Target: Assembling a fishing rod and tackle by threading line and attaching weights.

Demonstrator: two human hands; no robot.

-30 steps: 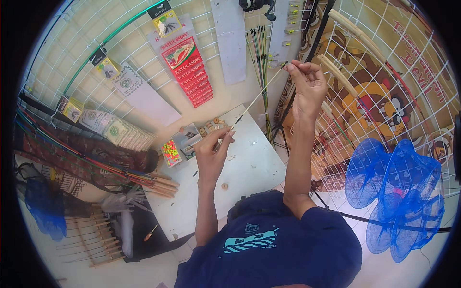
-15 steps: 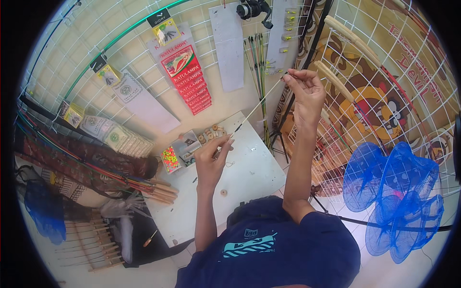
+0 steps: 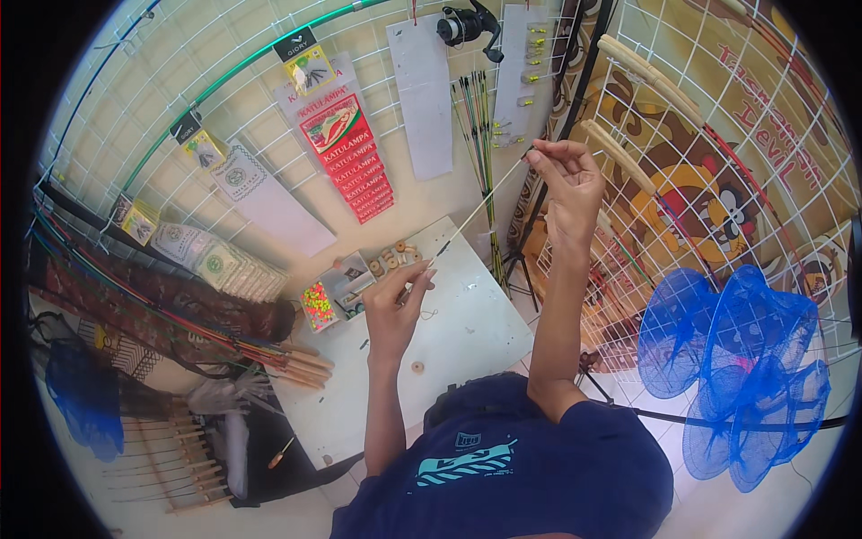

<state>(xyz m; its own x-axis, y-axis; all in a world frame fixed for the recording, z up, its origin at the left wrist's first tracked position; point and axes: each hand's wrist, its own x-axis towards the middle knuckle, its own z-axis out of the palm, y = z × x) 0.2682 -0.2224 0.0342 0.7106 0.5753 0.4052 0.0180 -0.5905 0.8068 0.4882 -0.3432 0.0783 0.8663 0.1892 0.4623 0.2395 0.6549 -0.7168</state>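
My left hand (image 3: 396, 304) is pinching the lower end of the thin pale rod (image 3: 485, 201); its long axis goes toward one o'clock, where my right hand (image 3: 572, 187) pinches the dark tip.

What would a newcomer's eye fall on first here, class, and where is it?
Probably the bright blue mesh nets at the right, whose vivid colour stands out. Near the centre, the left hand and the higher right hand hold a slender pale stick slantwise between them. Red packets hang in a strip, up and left of centre.
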